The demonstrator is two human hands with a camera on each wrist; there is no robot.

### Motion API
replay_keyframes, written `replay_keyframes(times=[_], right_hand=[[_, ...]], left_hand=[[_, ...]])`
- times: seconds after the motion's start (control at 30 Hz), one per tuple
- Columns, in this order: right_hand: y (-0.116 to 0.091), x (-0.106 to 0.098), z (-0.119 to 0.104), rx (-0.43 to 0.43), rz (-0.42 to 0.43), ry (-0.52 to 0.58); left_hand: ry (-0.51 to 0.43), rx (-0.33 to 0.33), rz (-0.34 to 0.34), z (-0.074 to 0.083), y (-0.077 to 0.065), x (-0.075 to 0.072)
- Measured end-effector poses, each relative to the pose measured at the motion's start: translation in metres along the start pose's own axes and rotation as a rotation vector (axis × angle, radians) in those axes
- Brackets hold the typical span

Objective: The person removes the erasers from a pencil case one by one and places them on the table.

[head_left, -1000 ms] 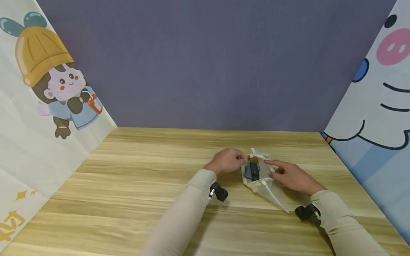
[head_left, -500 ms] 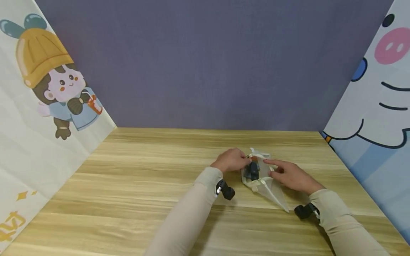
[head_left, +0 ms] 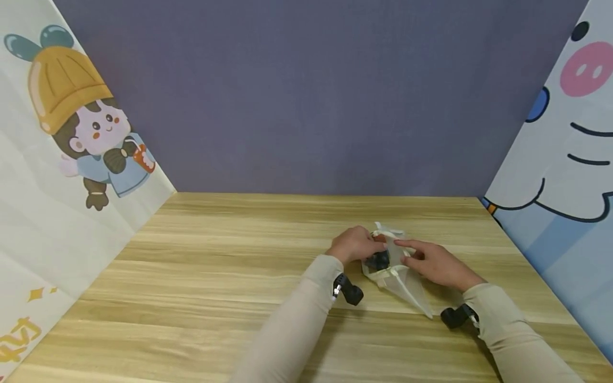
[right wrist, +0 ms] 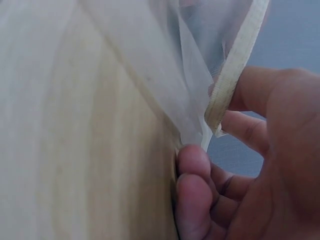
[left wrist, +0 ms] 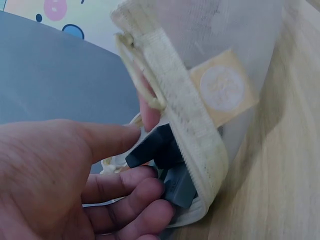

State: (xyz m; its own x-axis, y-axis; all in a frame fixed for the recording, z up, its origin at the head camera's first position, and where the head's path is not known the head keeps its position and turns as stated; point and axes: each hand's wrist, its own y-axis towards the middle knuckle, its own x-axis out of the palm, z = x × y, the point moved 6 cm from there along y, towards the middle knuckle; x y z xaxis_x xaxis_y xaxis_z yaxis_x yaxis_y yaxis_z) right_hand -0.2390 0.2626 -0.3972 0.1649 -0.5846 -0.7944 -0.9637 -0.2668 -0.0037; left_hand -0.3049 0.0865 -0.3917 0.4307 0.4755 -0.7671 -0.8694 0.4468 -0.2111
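A whitish mesh drawstring bag (head_left: 407, 292) lies on the table with its mouth spread. Inside it are a black block-like piece (left wrist: 150, 145), a grey block-like piece (left wrist: 181, 186) and something orange (head_left: 380, 239). My left hand (head_left: 356, 244) reaches in at the mouth from the left, pinching the black piece between thumb and index finger. The other left fingers lie curled by the grey piece. On the far side my right hand (head_left: 438, 264) holds the bag's rim (right wrist: 235, 70), one fingertip showing inside the mouth in the left wrist view.
A tan square with a round white label (left wrist: 222, 87) shows through the mesh. The wood-grain table (head_left: 191, 298) meets a dark blue-grey back panel (head_left: 306, 96). Cartoon-printed panels flank it on the left (head_left: 29, 175) and right (head_left: 574, 186).
My left hand has moved right, from beside the bag into its mouth and over the dark pieces. The black piece now looks tilted. My right hand has stayed put.
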Motion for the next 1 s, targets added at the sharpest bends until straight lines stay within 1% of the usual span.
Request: replay_keyframes(times=[0.13,0.2,0.3,0.47,0.63,0.87,1.0], right_hand=[[0.0008,0.0014,-0.0003,0.001,-0.009,0.017],[0.0013,0.002,-0.001,-0.002,-0.012,0.023],[0.0017,0.0026,0.0,0.002,-0.011,0.019],[0.0011,0.0016,0.0036,0.015,0.003,-0.005],[0.0014,0.0014,0.0035,-0.006,0.007,-0.009],[0.0017,0.002,0.0056,0.008,0.014,-0.015],[0.0017,0.0013,0.0028,0.006,0.012,-0.011]], left_hand=[[0.018,-0.005,0.004,-0.0003,0.0009,0.0006],[0.004,-0.004,-0.005,-0.0018,0.0012,0.0007],[-0.06,0.003,-0.019,-0.0038,0.0013,0.0021],[-0.184,0.02,-0.034,-0.0022,-0.0008,0.0051],[-0.233,0.026,-0.035,-0.0013,-0.0012,0.006],[-0.334,0.033,-0.069,-0.0007,0.0001,0.0095],[-0.36,0.06,-0.072,-0.0006,-0.0011,0.008]])
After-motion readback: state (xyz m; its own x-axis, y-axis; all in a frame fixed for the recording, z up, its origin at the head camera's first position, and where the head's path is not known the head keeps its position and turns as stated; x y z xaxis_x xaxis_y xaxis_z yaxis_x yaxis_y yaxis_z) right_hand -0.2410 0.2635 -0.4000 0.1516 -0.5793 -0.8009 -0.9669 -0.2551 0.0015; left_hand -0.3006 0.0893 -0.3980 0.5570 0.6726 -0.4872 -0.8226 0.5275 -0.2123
